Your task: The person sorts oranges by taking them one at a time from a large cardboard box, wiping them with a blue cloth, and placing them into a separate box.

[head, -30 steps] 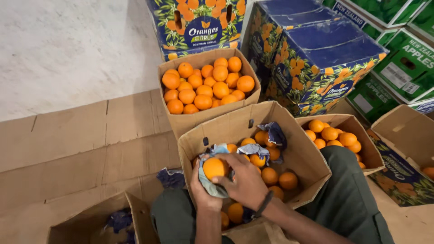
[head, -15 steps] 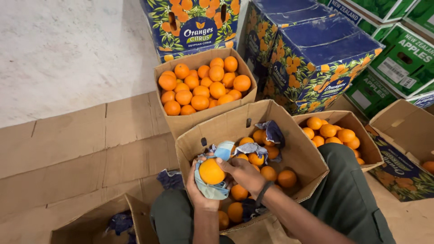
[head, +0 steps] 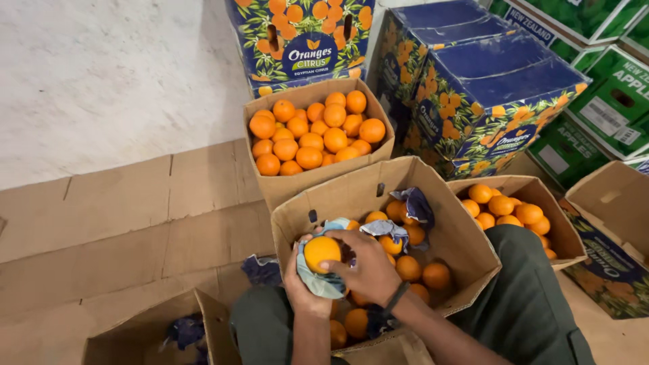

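An orange (head: 322, 251) is gripped in blue wrapping paper (head: 323, 284) by both the left hand (head: 302, 292) and right hand (head: 365, 269); loosely cupped, it could be dropped into the box (head: 466, 247).

Round orange (head: 322, 251) half-wrapped in pale blue paper (head: 323, 284).

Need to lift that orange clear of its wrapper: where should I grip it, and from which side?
Probably grip the orange by its bare upper dome, coming from above. The pale tissue wrapper and the left hand cup its underside, and the right hand covers its right flank, so only the top and left shoulder are exposed.
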